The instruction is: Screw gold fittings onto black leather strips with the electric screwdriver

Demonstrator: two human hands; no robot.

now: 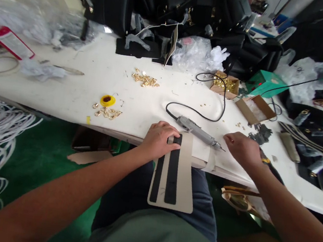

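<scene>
My left hand (pixel 160 140) is closed over the top of a beige panel (pixel 186 180) with two black strips running down it. Its thumb lies across one black strip, and the panel hangs over the table's front edge above my lap. To the right, my right hand (pixel 243 148) is closed with fingers curled together just above the tabletop; what it may hold is too small or hidden. Between the hands lies a grey corded electric screwdriver (pixel 197 131), its metal bit pointing toward my right hand without touching it.
Gold clasps (pixel 107 112) lie beside a yellow roll (pixel 108 100), with a gold hardware pile (pixel 145 79) behind. A carton of gold pieces (pixel 225 84), an open cardboard box (pixel 254 110) and a green power box (pixel 265 83) stand at right. Black bags (pixel 109 1) line the back.
</scene>
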